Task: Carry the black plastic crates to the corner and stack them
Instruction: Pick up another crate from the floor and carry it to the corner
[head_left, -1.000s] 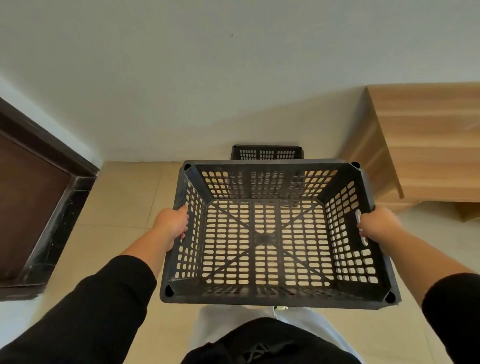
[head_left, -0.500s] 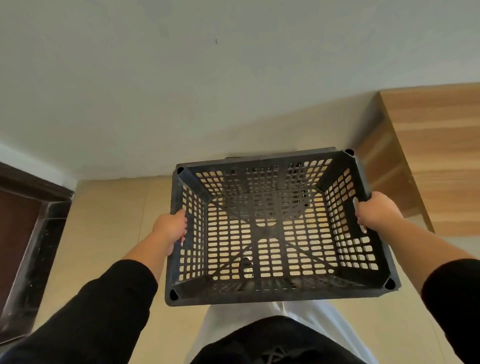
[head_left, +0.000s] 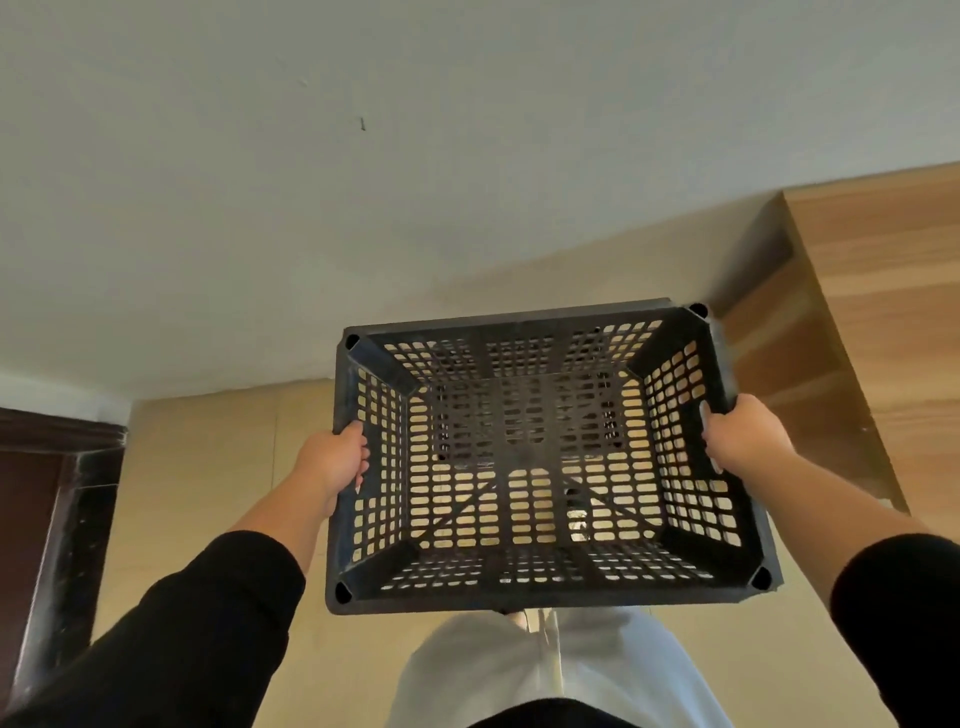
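Nearest, at the bottom edge, the person's light grey trousers (head_left: 550, 670) and black sleeves (head_left: 197, 623) frame the view. Just beyond, a black perforated plastic crate (head_left: 540, 462), rectangular with slotted walls and floor, is held open side up in the air in front of the body, above a beige tiled floor (head_left: 208, 467). The left hand (head_left: 332, 460) grips the crate's left rim, fingers curled over the edge into the wall; the right hand (head_left: 740, 434) grips the right rim likewise, fingers wrapped round the handle slot. Through the slotted floor a darker grid shows beneath the far half, too unclear to identify. Farther off, a light wooden cabinet (head_left: 852, 322) stands right, a dark brown door frame (head_left: 57, 499) left, against a pale wall (head_left: 363, 208).
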